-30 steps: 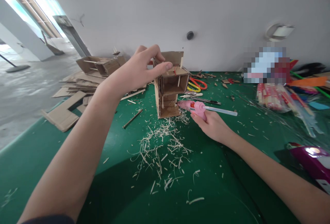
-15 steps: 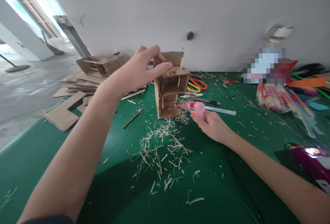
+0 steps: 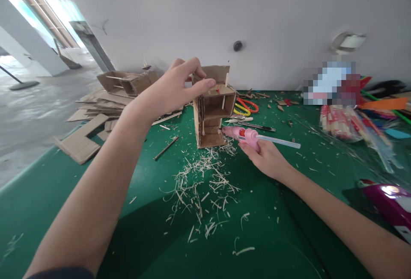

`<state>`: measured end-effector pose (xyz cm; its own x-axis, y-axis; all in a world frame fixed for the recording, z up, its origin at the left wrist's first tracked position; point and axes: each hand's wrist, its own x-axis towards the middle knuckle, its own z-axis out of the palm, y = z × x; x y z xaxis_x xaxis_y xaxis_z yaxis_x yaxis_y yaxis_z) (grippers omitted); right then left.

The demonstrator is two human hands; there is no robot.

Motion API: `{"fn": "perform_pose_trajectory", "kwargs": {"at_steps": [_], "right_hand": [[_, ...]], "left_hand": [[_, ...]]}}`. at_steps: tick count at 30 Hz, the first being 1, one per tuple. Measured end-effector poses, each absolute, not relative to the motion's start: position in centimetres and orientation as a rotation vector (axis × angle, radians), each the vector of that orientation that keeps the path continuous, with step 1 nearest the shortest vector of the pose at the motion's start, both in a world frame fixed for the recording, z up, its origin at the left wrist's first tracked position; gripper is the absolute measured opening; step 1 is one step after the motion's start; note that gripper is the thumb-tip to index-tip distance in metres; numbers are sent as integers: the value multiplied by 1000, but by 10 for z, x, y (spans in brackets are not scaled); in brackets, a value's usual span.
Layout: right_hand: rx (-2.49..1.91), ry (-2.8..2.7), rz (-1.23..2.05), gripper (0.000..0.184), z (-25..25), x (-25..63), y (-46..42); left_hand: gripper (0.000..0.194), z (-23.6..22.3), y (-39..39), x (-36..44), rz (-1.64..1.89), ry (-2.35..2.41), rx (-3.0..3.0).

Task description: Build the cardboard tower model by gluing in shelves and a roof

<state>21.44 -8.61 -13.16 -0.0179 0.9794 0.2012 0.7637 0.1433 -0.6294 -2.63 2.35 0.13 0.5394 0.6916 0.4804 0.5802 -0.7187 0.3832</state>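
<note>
A small cardboard box structure (image 3: pixel 212 138) with open compartments and thin wooden sticks stands upright on the green table. My left hand (image 3: pixel 183 82) grips its upper left edge between thumb and fingers. My right hand (image 3: pixel 266 157) is wrapped around the handle of a pink hot glue gun (image 3: pixel 248 135). A clear glue stick (image 3: pixel 279 140) juts from the gun's back end. The gun's nozzle is at the lower right edge of the bottom compartment; whether it touches the cardboard I cannot tell.
Wood shavings (image 3: pixel 205 180) litter the table in front. Scissors (image 3: pixel 252 105) and a utility knife (image 3: pixel 258 127) lie behind the gun. Cardboard sheets (image 3: pixel 99 101) and another cardboard box (image 3: pixel 126 83) are at left. Packaged sticks (image 3: pixel 337 123) and a purple-and-white object (image 3: pixel 387 197) sit at right.
The glue stick's rear end appears slightly farther right, and the gun has tilted a little. Both hands keep their hold; the cardboard structure stays nearly in place.
</note>
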Motion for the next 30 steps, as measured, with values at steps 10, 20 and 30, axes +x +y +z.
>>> {"fn": "perform_pose_trajectory", "kwargs": {"at_steps": [10,20,30], "right_hand": [[-1684,-1805,536,44,-132,220,-90],[-1657,-1862,505,44,-133,222,-92],[-1636,-1937,523,39,-131,226,-94]], "left_hand": [[23,0,29,-30,944,991,2588],[24,-1,36,-37,954,990,2593],[30,0,34,-39,930,1019,2600]]}}
